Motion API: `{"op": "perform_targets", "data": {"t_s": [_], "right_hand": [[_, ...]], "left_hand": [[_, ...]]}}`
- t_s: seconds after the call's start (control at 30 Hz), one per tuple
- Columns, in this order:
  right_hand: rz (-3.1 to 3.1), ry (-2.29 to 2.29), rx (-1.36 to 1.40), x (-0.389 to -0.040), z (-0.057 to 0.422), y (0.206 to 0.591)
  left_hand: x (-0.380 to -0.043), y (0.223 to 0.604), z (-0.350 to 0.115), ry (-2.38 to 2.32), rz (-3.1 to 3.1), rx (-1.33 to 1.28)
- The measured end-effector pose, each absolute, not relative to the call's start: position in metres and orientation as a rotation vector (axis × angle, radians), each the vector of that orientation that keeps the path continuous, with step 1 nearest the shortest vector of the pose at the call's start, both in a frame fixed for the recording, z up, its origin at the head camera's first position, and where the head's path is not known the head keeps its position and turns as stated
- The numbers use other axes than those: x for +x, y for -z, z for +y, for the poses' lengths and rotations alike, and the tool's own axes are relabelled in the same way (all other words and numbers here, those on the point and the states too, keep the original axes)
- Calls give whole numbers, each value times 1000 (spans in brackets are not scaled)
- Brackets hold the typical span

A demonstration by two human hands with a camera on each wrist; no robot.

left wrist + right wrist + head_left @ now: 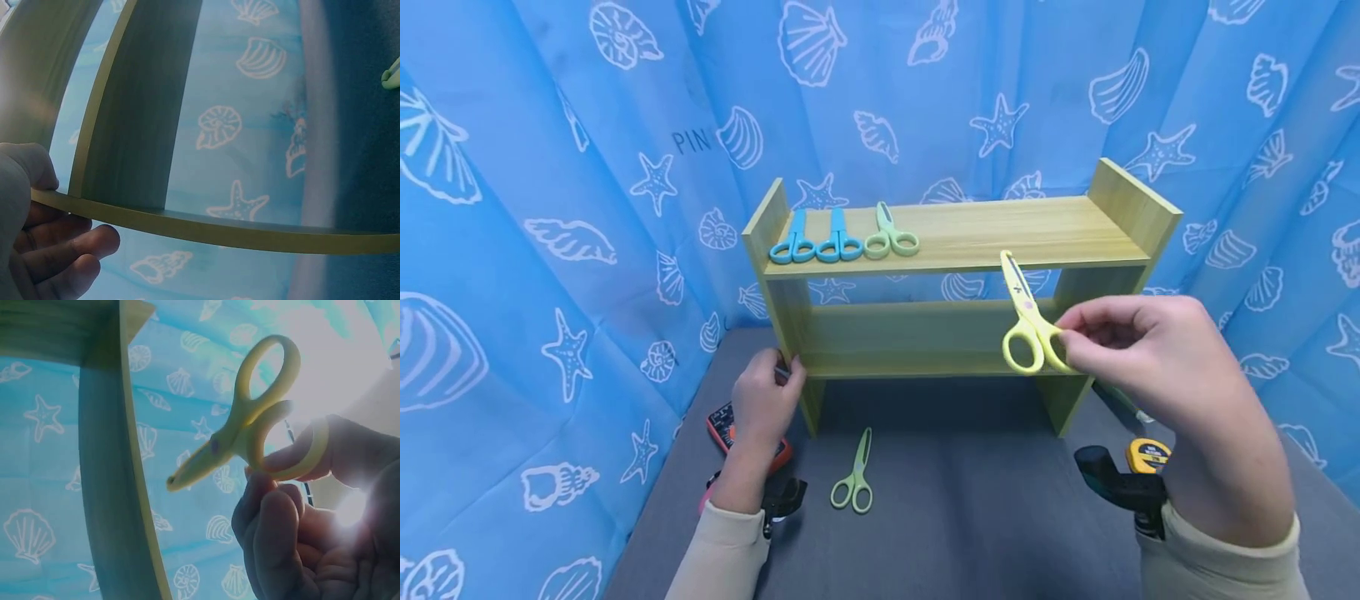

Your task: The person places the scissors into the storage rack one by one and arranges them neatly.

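My right hand (1157,358) pinches one handle loop of a pair of yellow scissors (1028,321), held up in front of the wooden shelf (925,342) with the blades pointing up. In the right wrist view the yellow scissors (237,434) hang clear of the shelf's side panel. My left hand (765,400) grips the shelf's left side panel, thumb on one face and fingers on the other, as the left wrist view shows at the panel edge (187,226). On the top board lie two blue scissors (838,242) and one green pair (889,236), side by side.
Another green pair of scissors (855,479) lies on the dark tabletop (955,500) before the shelf. A red-edged multimeter (722,425) sits partly behind my left arm. A yellow tape measure (1147,455) is beside my right wrist. A patterned blue curtain (587,250) surrounds the table.
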State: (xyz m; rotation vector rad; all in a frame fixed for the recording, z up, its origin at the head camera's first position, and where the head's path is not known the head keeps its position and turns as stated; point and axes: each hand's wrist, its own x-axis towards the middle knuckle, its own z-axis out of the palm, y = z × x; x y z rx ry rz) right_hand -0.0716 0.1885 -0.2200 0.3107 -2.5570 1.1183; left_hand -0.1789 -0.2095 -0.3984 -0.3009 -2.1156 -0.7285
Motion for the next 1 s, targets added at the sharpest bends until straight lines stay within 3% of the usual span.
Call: {"op": "perform_targets", "data": {"t_s": [0.5, 0.77, 1.0], "right_hand": [[-2691, -1083, 243, -169, 160, 158], [-2802, -993, 305, -208, 140, 153], [-2823, -934, 332, -221, 129, 158]], "left_hand": [[-180, 403, -210, 749, -2109, -313], [-182, 403, -212, 736, -2109, -316], [-180, 401, -211, 757, -2112, -317]]}}
